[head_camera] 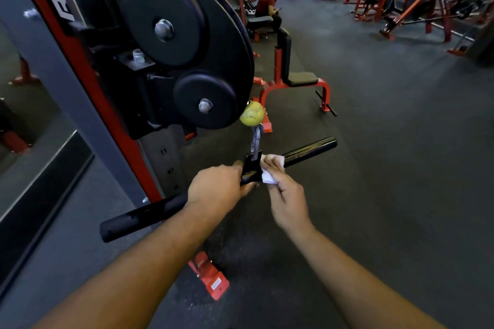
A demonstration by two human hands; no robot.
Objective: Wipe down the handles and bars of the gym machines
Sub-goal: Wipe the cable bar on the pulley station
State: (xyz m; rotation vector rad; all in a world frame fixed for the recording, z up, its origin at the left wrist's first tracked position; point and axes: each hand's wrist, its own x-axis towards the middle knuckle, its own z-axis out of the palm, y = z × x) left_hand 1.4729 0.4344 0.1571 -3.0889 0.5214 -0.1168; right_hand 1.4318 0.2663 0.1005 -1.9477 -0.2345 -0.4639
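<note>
Head view. I am gripping the black bar [307, 151] with my left hand [217, 187], fingers curled round it just left of the bar's centre bracket [251, 169]. My right hand [284, 193] is pinching a white cloth [270, 168] and pressing it against the bar immediately right of that bracket, so the two hands are sitting close together on either side of it. The bar is running slantwise, one end reaching up and away past my right hand, the other padded end extending down beyond my left wrist. Directly above my hands a metal clip [256, 141] is joining the bracket to a yellow-green ball [251, 113]. Above my left hand, black pulley wheels [187, 43] are sitting on the red and grey machine frame [88, 83]. Farther beyond my right hand, a red bench [292, 80] is standing on the dark floor [387, 168].
</note>
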